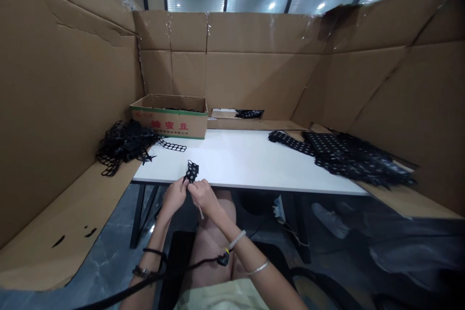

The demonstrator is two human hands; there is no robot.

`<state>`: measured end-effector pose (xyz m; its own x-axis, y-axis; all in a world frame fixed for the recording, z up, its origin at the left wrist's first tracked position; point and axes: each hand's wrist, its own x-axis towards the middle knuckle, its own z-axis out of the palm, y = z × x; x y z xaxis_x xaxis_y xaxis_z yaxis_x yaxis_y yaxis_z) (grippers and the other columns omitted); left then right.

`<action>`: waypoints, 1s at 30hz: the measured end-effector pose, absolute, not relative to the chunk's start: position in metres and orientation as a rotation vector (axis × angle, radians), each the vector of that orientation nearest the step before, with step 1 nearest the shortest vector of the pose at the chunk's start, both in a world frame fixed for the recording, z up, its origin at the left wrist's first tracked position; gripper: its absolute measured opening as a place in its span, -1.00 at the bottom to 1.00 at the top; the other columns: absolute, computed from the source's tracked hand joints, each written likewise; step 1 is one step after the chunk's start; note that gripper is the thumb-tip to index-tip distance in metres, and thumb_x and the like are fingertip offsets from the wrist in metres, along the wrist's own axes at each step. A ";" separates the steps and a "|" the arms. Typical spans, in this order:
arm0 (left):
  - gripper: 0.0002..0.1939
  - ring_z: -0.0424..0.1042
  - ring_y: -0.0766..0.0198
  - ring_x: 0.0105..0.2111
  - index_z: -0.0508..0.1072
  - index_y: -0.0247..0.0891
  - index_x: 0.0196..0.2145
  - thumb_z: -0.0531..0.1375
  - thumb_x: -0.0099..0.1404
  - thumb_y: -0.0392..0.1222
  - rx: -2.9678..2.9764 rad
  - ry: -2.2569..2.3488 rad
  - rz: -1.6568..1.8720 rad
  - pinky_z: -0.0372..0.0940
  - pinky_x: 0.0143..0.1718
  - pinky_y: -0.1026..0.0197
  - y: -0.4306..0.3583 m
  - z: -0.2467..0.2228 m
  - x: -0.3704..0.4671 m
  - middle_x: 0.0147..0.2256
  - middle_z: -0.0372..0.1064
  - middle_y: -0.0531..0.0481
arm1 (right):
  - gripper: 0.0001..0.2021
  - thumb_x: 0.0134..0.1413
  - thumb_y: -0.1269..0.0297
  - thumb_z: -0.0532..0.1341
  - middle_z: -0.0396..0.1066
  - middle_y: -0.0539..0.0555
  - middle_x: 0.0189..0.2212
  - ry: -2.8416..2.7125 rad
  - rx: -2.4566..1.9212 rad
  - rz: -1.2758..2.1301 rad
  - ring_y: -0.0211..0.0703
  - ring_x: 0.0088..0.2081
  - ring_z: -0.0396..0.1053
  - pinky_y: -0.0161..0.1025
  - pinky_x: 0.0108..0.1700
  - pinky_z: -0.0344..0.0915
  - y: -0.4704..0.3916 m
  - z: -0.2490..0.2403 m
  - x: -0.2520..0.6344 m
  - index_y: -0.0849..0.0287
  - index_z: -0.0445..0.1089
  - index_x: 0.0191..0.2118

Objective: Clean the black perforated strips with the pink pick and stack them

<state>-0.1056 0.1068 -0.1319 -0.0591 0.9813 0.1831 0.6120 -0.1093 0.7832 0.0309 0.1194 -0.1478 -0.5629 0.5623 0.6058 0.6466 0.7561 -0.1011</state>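
Note:
A small black strip with round holes (192,171) is pinched between my two hands at the table's front edge. My left hand (176,197) grips its lower left side, fingers closed. Close against it, my right hand (204,196) holds the lower right side, also closed. The strip's upper end sticks up above the fingertips; its lower part is hidden by them. To the left lies a tangled heap of black perforated strips (127,145), with one ladder-like strip (173,145) stretching onto the table. A pile of flat black perforated sheets (348,157) lies to the right.
The white table (232,157) is walled by tall cardboard panels (261,75). At its back left stands a cardboard box (181,126) with red lettering and black material inside. More black pieces show in a slot (250,114). A black cable (189,267) crosses above my lap.

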 end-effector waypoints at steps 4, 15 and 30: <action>-0.72 0.41 0.08 -0.20 0.44 -0.28 -0.23 -0.02 0.30 -0.15 1.727 1.568 1.111 0.22 -0.14 0.15 0.110 -0.133 -0.108 -0.29 0.47 -0.18 | -0.75 0.22 0.43 -0.06 0.28 0.08 -0.52 -2.231 -1.017 -0.133 -0.19 -0.45 0.14 -0.24 -0.30 -0.02 0.120 -0.150 0.018 0.21 0.33 -0.35; -0.62 0.34 0.33 -0.67 0.32 -0.32 -0.34 0.01 0.23 0.09 1.498 1.247 0.909 0.20 -0.57 0.30 0.103 -0.133 -0.123 -0.57 0.38 0.00 | -0.81 0.13 0.37 -0.10 0.20 -0.03 -0.56 -1.910 -1.034 0.462 -0.25 -0.51 0.14 -0.30 -0.38 0.05 0.132 -0.128 0.036 0.16 0.16 -0.45; -0.70 0.24 0.30 -0.63 0.36 -0.30 -0.45 0.02 0.25 -0.03 1.602 1.526 1.031 0.14 -0.56 0.28 0.117 -0.147 -0.127 -0.64 0.23 0.08 | -0.85 0.05 0.36 -0.08 0.07 -0.11 -0.64 -1.743 -0.760 1.096 -0.33 -0.58 0.03 -0.35 -0.46 0.08 0.132 -0.123 0.030 0.14 0.15 -0.47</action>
